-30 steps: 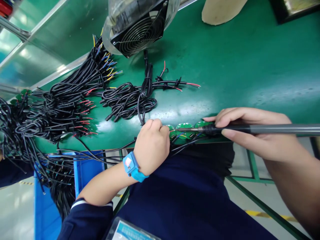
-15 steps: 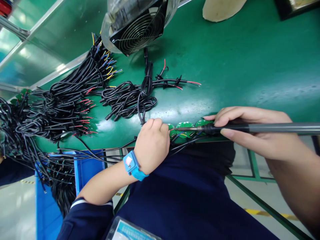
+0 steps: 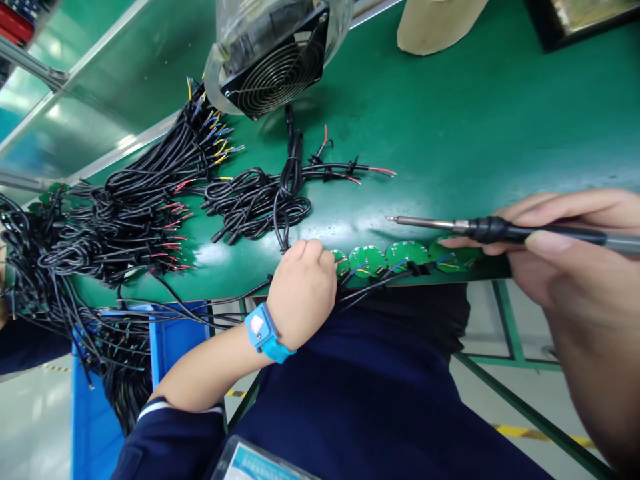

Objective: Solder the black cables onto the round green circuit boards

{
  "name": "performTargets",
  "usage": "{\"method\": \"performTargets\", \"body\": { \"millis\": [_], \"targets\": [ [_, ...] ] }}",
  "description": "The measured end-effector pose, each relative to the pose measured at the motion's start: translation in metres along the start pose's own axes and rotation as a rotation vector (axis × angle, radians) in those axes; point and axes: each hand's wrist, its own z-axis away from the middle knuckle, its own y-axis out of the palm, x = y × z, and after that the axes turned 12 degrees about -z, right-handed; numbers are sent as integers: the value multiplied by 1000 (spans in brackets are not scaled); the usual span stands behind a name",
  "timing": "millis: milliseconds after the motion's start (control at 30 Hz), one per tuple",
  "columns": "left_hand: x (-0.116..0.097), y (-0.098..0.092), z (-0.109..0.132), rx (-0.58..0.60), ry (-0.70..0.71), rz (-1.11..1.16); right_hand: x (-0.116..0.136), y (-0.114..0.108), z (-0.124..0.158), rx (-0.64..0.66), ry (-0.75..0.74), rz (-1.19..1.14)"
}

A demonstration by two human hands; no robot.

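R hand grips soldering iron, tip pointing to 9 o'clock, clear of the row of green circuit boards, which lies just off the iron's 6 o'clock along the worktop edge. L hand, w/ blue wrist strap, is curled at the row's 9 o'clock end; can't tell if it's gripping anything. From there: blk cables b/w 9 & 10 o'clock, fan approx 12, blue bin at 8.

Left hand, bare: back uppermost, fingers curled under, tips hidden. Left forearm, bare below navy, white-edged sleeve: slanting inward. Right hand, bare: pen-like grip, thumb extended. Right forearm, bare: rising from lower right.
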Motion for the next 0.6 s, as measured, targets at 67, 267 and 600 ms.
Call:
{"method": "performTargets", "body": {
  "millis": [67,267,600],
  "targets": [
    [1,-1,0,-1,6,-4,-1,-7,2,69,0,96],
    [1,-3,-1,16,7,1,-4,-4,-6,415,-32,440],
    [1,-2,-2,31,11,-22,-10,-4,-8,331,34,410]
  ]
}}
